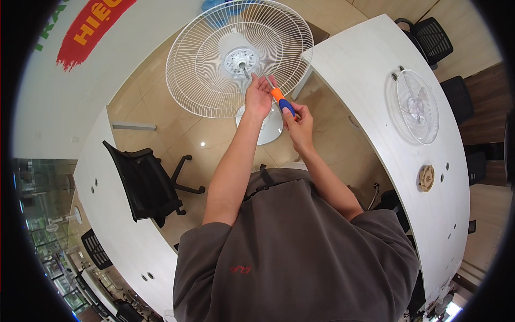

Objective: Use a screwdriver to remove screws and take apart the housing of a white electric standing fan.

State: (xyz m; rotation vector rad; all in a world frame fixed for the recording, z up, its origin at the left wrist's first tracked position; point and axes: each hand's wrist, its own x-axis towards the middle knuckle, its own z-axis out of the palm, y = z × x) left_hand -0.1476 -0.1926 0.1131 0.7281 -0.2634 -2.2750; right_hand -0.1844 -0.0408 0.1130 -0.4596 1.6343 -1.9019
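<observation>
The screwdriver [282, 100], orange and blue in the handle, sits just above the picture's centre, its thin shaft slanting up toward eleven o'clock, at the bare motor hub [241, 59] of a white pedestal fan whose rear grille [214, 80] stands with no blade on the spindle. The right hand [300, 124] is closed around the blue end of the handle; the left hand [258, 96] is curled loosely at the shaft near the tip, touching it, though whether it pinches the shaft or something small cannot be told. To do this well, I judge the left fingers should steady the tip squarely on the fastener while the right hand turns without tilting. At three o'clock, on the curved white table [365, 70], lies the front grille [414, 106], holding what looks like the clear blade within it; below it rests a small tan knob [426, 177]. A black chair [147, 182] stands at nine o'clock.
</observation>
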